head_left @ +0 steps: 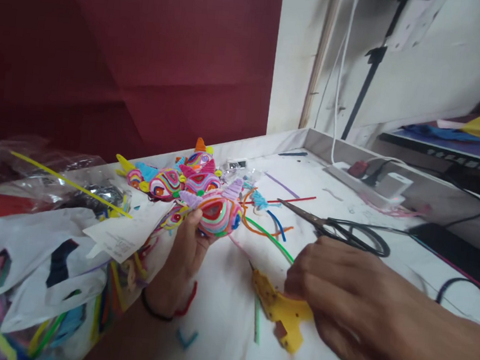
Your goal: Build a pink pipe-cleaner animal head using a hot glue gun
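While left fingers [195, 217] hold an ornament [222, 212], I cannot tell if obscured right fingers [301, 271] grip the yellow tool [269, 300].

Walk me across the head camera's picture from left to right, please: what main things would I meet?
White plastic bag with dark print → white printed paper sheet → frontmost striped, multicoloured fuzzy ornament → yellow glue gun → long white plastic power strip → flat black rectangular device.

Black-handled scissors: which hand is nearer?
Right. The right hand is just below the scissors in view; the left hand is farther off to their left, holding a multicolored ornament.
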A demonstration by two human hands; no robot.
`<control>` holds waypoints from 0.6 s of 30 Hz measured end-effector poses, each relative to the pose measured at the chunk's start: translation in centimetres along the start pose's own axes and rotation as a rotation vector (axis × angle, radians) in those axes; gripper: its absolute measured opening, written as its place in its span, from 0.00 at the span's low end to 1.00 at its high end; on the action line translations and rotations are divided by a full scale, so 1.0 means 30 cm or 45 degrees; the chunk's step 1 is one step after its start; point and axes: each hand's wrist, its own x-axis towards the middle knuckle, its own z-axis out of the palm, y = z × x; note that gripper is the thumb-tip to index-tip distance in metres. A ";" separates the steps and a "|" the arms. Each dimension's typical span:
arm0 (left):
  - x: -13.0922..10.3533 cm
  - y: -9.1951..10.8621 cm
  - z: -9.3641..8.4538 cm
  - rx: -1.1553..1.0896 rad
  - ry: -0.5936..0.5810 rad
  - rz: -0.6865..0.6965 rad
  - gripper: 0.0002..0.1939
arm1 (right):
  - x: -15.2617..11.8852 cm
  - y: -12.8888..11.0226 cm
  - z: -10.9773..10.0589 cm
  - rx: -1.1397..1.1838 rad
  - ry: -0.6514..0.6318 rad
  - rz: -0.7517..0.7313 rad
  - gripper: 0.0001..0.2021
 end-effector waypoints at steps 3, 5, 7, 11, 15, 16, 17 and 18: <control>-0.002 0.001 0.007 -0.029 0.019 0.026 0.12 | -0.027 0.103 0.025 -0.229 -0.131 -0.005 0.15; -0.006 0.002 0.011 -0.049 0.036 0.007 0.14 | -0.066 0.171 0.082 -0.285 -0.142 -0.048 0.26; -0.010 0.003 0.013 -0.067 0.042 -0.036 0.15 | -0.094 0.218 0.140 -0.317 -0.106 -0.077 0.29; -0.019 0.004 0.012 -0.097 0.041 -0.084 0.15 | -0.110 0.253 0.191 -0.335 -0.067 -0.172 0.27; -0.018 0.006 0.004 -0.120 0.059 -0.098 0.15 | -0.153 0.256 0.172 -0.393 0.025 -0.143 0.31; -0.016 0.006 0.000 -0.121 0.065 -0.111 0.14 | -0.167 0.252 0.161 -0.355 0.047 -0.094 0.33; -0.014 0.006 -0.004 -0.121 0.066 -0.125 0.13 | -0.178 0.246 0.148 -0.310 0.069 -0.039 0.33; -0.011 0.004 -0.010 -0.119 0.060 -0.135 0.12 | -0.185 0.236 0.134 -0.255 0.084 0.006 0.33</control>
